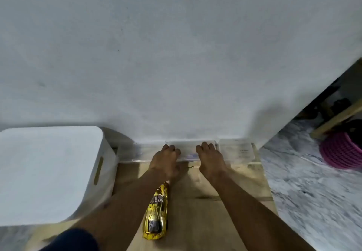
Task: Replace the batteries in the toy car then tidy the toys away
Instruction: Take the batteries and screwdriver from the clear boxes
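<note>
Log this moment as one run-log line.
left hand and right hand on clear box | gold toy car on table, untouched

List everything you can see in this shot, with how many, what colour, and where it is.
toy car: one, gold, on the wooden surface between the forearms
clear plastic boxes: at least two, transparent, in a row against the wall; both hands on the middle one
storage bin: one, white, handle slot in its side, at left
wooden surface: one, light brown, under the car
wall: white, fills the upper frame
basket: one, pink, on the marbled floor at right
left hand: fingers on the box's edge
right hand: fingers on the same box
</note>
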